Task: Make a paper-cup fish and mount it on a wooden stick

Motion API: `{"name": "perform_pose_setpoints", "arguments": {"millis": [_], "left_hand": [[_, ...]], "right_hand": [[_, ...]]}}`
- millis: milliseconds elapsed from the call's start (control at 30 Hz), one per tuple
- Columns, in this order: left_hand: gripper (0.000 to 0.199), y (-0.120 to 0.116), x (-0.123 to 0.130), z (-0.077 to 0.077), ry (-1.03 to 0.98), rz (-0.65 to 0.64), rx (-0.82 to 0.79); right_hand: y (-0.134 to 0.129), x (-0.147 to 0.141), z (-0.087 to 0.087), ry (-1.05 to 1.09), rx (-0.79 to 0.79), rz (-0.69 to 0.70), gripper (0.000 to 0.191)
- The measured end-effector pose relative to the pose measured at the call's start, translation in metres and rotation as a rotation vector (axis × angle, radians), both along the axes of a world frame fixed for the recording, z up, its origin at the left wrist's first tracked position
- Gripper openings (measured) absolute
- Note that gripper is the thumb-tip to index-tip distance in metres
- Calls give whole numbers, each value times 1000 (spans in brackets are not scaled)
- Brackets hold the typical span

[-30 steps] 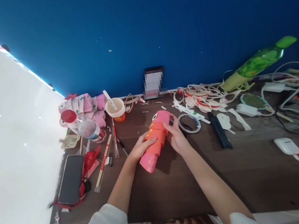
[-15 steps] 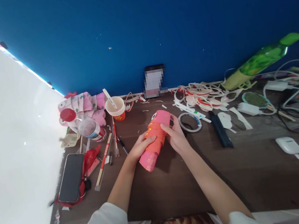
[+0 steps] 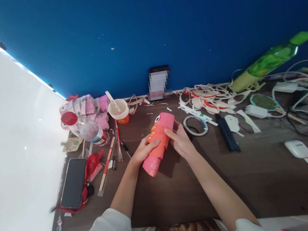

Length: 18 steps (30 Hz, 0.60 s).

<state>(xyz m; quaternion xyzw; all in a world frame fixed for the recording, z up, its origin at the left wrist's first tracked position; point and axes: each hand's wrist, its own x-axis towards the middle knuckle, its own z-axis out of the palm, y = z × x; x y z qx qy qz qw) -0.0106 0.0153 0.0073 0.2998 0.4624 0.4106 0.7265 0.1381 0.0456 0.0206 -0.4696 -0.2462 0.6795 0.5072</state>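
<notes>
In the head view, the only one I have, I see a person sitting at a dark table [image 3: 169, 207], with 2 hands around a pink and orange paper tube [image 3: 156, 152]. The tube is in front of the body, near the middle of the table, tilted so that the end with 1 round eye [image 3: 157, 119] points away and a little to the right; whether its underside touches the table, I cannot tell. The left hand [image 3: 142, 149] has its thumb laid across the lower orange bands, with the fingers mostly hidden behind, so this grip pinches the tube from its side. The right hand [image 3: 181, 140] is closed in a similar way on the upper bands, thumb on top, fingers partly hidden. In my judgement, the chief danger is the pressure: paper so thin would probably dent if both thumbs pushed harder. The orange bands stand a little away from the tube at their edges, so a sideways rub of a thumb might lift or tear them. If the right elbow swung outward, I think the tape roll [image 3: 198, 134], which lies just beside the right hand, could be knocked toward the loose paper strips [image 3: 207, 100].
</notes>
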Motion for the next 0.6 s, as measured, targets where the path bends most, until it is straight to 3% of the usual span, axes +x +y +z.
{"name": "perform_pose_setpoints", "arguments": {"millis": [233, 433, 600], "left_hand": [[59, -1, -1, 0, 60, 26, 27], [58, -2, -1, -4, -17, -14, 70], [56, -1, -3, -3, -10, -11, 84]], "right_hand": [[1, 2, 0, -8, 14, 83, 65], [0, 0, 4, 15, 34, 102, 50], [-2, 0, 7, 49, 46, 142, 51]]}}
